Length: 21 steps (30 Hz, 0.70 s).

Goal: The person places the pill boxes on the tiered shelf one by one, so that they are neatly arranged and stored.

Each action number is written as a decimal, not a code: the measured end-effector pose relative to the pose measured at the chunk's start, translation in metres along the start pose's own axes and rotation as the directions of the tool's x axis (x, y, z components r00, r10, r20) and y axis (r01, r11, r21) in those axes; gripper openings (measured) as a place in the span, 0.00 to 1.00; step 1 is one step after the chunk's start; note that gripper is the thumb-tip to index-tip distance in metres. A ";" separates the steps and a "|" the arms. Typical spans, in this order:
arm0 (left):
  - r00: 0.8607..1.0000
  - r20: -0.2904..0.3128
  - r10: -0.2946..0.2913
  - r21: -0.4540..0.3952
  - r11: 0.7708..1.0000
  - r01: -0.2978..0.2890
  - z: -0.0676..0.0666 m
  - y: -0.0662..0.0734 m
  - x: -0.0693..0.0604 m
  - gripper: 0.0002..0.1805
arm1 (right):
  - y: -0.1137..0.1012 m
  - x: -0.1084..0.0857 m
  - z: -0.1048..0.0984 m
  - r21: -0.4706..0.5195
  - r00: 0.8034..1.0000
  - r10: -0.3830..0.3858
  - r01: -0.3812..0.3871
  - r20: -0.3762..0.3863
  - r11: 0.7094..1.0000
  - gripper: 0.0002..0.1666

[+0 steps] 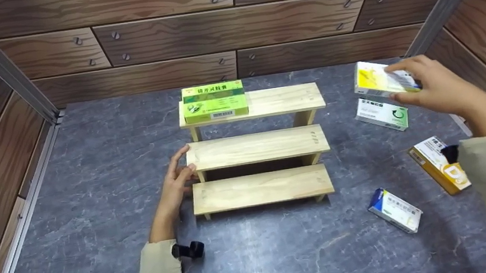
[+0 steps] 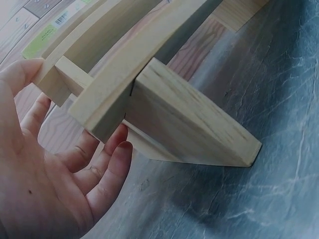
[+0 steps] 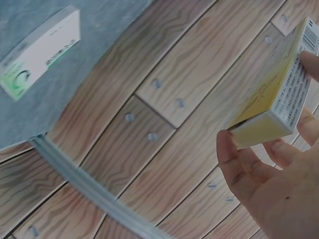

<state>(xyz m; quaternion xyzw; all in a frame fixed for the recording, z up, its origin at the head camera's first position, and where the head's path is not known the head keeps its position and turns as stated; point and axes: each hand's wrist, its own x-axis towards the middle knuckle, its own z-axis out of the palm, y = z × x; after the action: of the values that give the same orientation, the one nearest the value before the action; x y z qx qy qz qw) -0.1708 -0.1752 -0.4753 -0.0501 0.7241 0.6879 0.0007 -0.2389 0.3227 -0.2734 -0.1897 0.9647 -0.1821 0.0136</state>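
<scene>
My right hand (image 1: 436, 84) pinches a yellow and white medicine box (image 1: 371, 79) by its sides, held up at the back right. In the right wrist view that box (image 3: 271, 94) is tilted, with thumb and fingers on its edges. Below it lies a white and green medicine box (image 1: 382, 113). My left hand (image 1: 175, 185) grips the left end of a three-step wooden display stand (image 1: 258, 147), thumb and index finger at the middle step's corners. The left wrist view shows the other fingers bent near the lower step (image 2: 107, 112). A green medicine box (image 1: 215, 102) leans on the top step's left part.
An orange and white medicine box (image 1: 438, 164) lies partly behind the right sleeve. Nearer the front is a blue and white medicine box (image 1: 397, 210). Wood-patterned panels (image 1: 230, 28) enclose the dark marbled tabletop (image 1: 114, 169) at the back and sides.
</scene>
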 end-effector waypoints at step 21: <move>1.000 -0.003 0.011 -0.036 0.999 -0.011 0.000 0.001 -0.001 0.29 | -0.098 0.074 0.030 -0.037 0.982 -0.107 0.114 0.155 0.993 0.33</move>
<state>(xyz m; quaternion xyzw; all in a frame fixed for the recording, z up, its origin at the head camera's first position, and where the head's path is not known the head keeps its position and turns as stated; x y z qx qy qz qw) -0.1701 -0.1749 -0.4748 -0.0472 0.7119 0.7007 -0.0052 -0.2694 0.2001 -0.2635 -0.2565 0.9528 -0.1454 0.0730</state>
